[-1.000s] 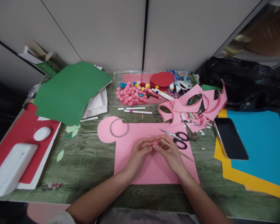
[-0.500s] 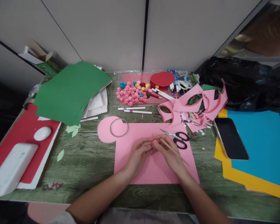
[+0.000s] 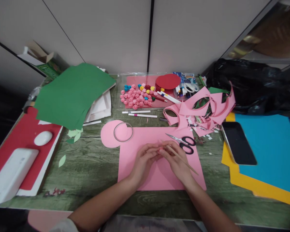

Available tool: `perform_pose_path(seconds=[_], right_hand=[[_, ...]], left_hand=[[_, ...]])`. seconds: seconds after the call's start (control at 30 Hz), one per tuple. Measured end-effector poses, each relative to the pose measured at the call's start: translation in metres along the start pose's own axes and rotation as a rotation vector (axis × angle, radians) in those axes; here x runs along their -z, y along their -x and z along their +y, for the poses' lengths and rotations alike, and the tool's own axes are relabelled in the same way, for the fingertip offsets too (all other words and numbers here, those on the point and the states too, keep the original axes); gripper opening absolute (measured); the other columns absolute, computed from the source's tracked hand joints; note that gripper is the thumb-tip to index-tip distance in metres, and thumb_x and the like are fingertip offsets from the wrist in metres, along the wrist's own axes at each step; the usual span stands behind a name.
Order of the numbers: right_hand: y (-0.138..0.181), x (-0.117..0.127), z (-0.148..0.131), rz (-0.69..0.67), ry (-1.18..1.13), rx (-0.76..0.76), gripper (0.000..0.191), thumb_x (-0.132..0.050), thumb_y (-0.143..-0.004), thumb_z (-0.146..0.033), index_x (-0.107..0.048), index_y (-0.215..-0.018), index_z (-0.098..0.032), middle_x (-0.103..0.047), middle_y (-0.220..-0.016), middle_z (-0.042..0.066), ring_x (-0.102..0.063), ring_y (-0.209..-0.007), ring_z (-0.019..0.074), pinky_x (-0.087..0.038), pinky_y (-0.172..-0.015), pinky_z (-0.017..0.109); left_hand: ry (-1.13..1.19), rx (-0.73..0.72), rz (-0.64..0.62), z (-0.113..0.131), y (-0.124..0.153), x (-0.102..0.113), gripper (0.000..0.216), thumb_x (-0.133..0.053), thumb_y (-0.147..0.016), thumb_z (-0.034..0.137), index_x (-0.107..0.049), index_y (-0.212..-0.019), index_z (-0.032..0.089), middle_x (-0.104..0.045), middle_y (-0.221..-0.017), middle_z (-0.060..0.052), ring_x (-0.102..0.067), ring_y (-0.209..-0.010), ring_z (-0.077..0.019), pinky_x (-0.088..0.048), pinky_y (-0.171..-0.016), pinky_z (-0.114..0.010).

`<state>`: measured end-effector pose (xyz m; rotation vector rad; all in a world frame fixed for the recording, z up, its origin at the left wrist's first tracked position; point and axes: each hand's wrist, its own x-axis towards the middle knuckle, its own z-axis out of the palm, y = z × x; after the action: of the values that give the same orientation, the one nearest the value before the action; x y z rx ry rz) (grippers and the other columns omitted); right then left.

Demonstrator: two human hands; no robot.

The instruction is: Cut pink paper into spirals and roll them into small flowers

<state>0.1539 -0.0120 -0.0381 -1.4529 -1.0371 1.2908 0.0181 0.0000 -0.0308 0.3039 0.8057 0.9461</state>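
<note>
Over a pink paper sheet [image 3: 149, 178], my left hand [image 3: 145, 159] and my right hand [image 3: 175, 159] meet at the fingertips. Between them is a small pink paper roll [image 3: 160, 149], mostly hidden by fingers; both hands pinch it. A thin wooden stick [image 3: 183, 161] lies across my right hand, its lower end pointing toward me. Black-handled scissors [image 3: 185, 143] rest on the sheet just beyond my right hand. Farther left, a thin metal ring [image 3: 114, 132] overlaps a pink paper circle [image 3: 106, 135] and the sheet's corner.
A clear tray [image 3: 120, 80] holds many rolled paper flowers [image 3: 136, 96]. Cut pink scraps [image 3: 198, 106] lie right of it. Green sheets [image 3: 70, 93] are stacked at the left, near a white glue-gun-like device [image 3: 14, 174]. A phone [image 3: 239, 141] sits on blue paper [image 3: 273, 148].
My fingers have closed further over the pink roll, so less of it shows. The stick's lower end has shifted slightly right and toward me.
</note>
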Motion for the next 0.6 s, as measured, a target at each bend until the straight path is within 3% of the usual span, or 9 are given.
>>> perform_pose_path(seconds=[0.17, 0.37, 0.6], right_hand=[[-0.0028, -0.0005, 0.0003, -0.021, -0.017, -0.06, 0.022, -0.065, -0.074, -0.035, -0.055, -0.089, -0.022, -0.063, -0.083, 0.001, -0.061, -0.08, 0.0171, -0.048, -0.071, 0.029], [-0.0036, -0.0035, 0.0025, 0.024, -0.126, -0.043, 0.027, -0.056, -0.079, -0.046, -0.058, -0.089, -0.021, -0.063, -0.092, 0.005, -0.059, -0.091, 0.0199, -0.048, -0.078, 0.032], [-0.0019, -0.0023, -0.0045, -0.043, -0.071, -0.103, 0.026, -0.066, -0.073, -0.039, -0.054, -0.09, -0.023, -0.063, -0.092, 0.001, -0.059, -0.088, 0.0185, -0.046, -0.075, 0.029]], left_hand=[[0.001, 0.008, 0.001, 0.0017, -0.0015, -0.0012, 0.018, -0.059, -0.069, 0.006, -0.065, -0.084, 0.013, -0.071, -0.088, -0.008, -0.063, -0.093, -0.0204, -0.041, -0.096, -0.041], [0.035, 0.053, 0.017, 0.0079, -0.003, -0.0037, 0.018, -0.059, -0.068, 0.01, -0.066, -0.084, 0.012, -0.071, -0.086, -0.008, -0.064, -0.088, -0.0187, -0.04, -0.096, -0.04], [0.053, 0.057, 0.022, 0.0085, -0.0032, -0.0033, 0.016, -0.058, -0.069, 0.01, -0.065, -0.083, 0.013, -0.07, -0.088, -0.008, -0.063, -0.091, -0.0194, -0.041, -0.094, -0.037]])
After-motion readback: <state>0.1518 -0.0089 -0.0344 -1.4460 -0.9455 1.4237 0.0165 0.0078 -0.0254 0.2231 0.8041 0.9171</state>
